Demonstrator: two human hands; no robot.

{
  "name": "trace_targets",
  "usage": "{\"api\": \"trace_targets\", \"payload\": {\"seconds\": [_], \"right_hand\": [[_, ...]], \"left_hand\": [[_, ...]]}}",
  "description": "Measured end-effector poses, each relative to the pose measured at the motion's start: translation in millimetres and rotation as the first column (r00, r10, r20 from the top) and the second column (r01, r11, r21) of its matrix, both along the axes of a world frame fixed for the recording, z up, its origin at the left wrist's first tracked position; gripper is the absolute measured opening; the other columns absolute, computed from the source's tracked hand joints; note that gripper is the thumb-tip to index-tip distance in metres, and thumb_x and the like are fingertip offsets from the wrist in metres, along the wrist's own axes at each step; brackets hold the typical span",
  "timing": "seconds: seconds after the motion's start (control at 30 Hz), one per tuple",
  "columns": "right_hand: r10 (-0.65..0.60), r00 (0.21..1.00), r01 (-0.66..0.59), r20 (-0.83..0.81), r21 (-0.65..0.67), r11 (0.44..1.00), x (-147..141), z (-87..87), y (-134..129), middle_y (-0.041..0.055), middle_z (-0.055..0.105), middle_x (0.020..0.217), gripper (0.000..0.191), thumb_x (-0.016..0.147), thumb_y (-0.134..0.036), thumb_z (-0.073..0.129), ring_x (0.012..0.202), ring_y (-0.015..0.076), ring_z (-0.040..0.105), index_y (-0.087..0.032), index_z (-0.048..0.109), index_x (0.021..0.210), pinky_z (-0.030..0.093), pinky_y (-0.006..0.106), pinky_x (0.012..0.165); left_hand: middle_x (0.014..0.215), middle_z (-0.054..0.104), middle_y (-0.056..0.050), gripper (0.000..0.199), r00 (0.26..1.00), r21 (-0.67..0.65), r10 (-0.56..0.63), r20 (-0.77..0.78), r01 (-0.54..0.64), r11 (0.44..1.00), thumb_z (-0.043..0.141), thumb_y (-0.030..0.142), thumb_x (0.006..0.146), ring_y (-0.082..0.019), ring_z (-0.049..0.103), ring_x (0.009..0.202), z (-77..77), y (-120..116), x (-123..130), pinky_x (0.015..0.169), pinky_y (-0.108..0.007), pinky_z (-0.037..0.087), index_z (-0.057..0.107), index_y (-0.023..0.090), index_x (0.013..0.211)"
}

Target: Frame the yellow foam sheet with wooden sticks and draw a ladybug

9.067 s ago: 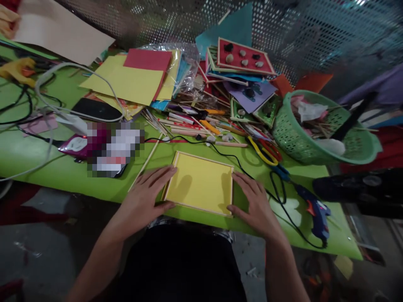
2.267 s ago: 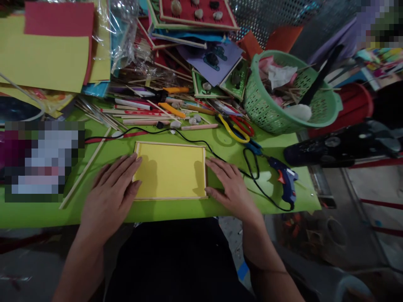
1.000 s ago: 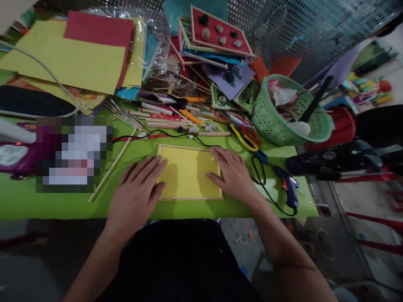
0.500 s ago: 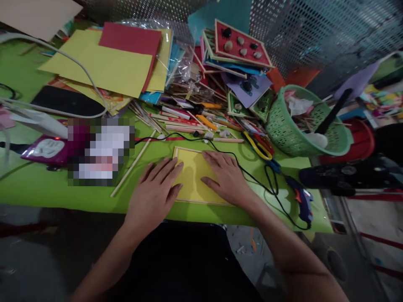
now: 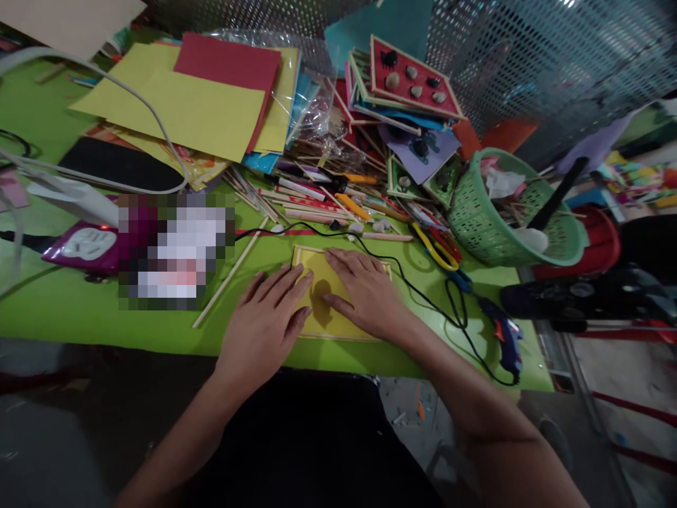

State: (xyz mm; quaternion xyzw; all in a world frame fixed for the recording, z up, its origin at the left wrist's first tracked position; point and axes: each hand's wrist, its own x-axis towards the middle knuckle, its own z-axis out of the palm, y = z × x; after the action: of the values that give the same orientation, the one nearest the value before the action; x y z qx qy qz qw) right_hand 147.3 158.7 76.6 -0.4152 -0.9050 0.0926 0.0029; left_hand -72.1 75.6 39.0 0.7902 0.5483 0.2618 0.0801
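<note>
A yellow rectangular panel point(image 5: 322, 300) edged with thin wooden strips lies flat near the front edge of the green table point(image 5: 174, 335). My left hand point(image 5: 264, 317) rests over its left edge, fingers spread and pointing up and right. My right hand point(image 5: 364, 293) lies over the panel's right part and top edge, fingers apart, covering much of that side. Neither hand grips anything. A black cord point(image 5: 423, 300) runs behind the panel and down to a dark blue glue gun point(image 5: 508, 339) at the right.
Behind are pens, sticks, yellow-handled scissors point(image 5: 431, 247), coloured sheets point(image 5: 195, 106) and stacked framed panels point(image 5: 412, 74). A green basket point(image 5: 473, 219) stands at the right. At the left are a purple device point(image 5: 87, 247), a blurred-out object point(image 5: 183, 247) and a loose stick point(image 5: 230, 271).
My right hand has shifted a little to the left over the panel, uncovering its top right corner. My left hand still lies at the left edge. The view has moved slightly.
</note>
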Motion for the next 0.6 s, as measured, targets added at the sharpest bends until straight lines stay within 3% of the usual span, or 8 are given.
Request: {"api": "trace_targets", "payload": {"seconds": [0.13,0.33,0.5,0.6], "right_hand": [[0.017,0.999,-0.016,-0.046,0.01,1.0,12,4.5,-3,0.0152,0.048,0.167,0.069,0.109,-0.056,0.045,0.151,0.0345,0.047,-0.019,0.037,0.166,0.041,0.058,0.122],[-0.117,0.979,0.13,-0.165,0.071,0.989,50,11.6,-35,0.0128,0.049,0.167,0.066,0.109,-0.04,0.051,0.151,0.0354,0.047,-0.029,0.029,0.17,0.042,0.06,0.12],[-0.188,0.963,0.195,-0.194,0.016,0.981,87,1.4,-68,0.0134,0.055,0.161,0.063,0.108,-0.042,0.053,0.146,0.0334,0.053,-0.03,0.036,0.167,0.047,0.058,0.116],[-0.248,0.948,0.25,-0.198,-0.019,0.968,106,-7.3,-74,0.0133,0.057,0.16,0.059,0.109,-0.044,0.049,0.146,0.0318,0.054,-0.029,0.04,0.165,0.046,0.058,0.119]], "left_hand": [[0.159,0.06,-0.012,0.044,1.0,-0.006,0.018,0.015,-0.018,1.0,0.047,0.033,0.11,-0.033,0.055,0.147,-0.3,0,-1,0.122,-0.056,0.044,0.059,0.018,0.15],[0.157,0.061,-0.011,0.044,1.0,-0.004,0.011,0.017,-0.01,1.0,0.045,0.035,0.111,-0.032,0.054,0.148,-1.9,1,-2,0.123,-0.056,0.043,0.059,0.018,0.15],[0.157,0.062,-0.011,0.046,1.0,-0.009,0.003,0.001,-0.003,1.0,0.044,0.036,0.111,-0.032,0.055,0.148,-4.3,3,-3,0.122,-0.056,0.042,0.057,0.018,0.151],[0.157,0.062,-0.01,0.047,1.0,-0.009,-0.005,-0.011,0.005,1.0,0.044,0.038,0.11,-0.032,0.056,0.146,-5.6,4,-4,0.123,-0.057,0.041,0.056,0.02,0.152]]}}
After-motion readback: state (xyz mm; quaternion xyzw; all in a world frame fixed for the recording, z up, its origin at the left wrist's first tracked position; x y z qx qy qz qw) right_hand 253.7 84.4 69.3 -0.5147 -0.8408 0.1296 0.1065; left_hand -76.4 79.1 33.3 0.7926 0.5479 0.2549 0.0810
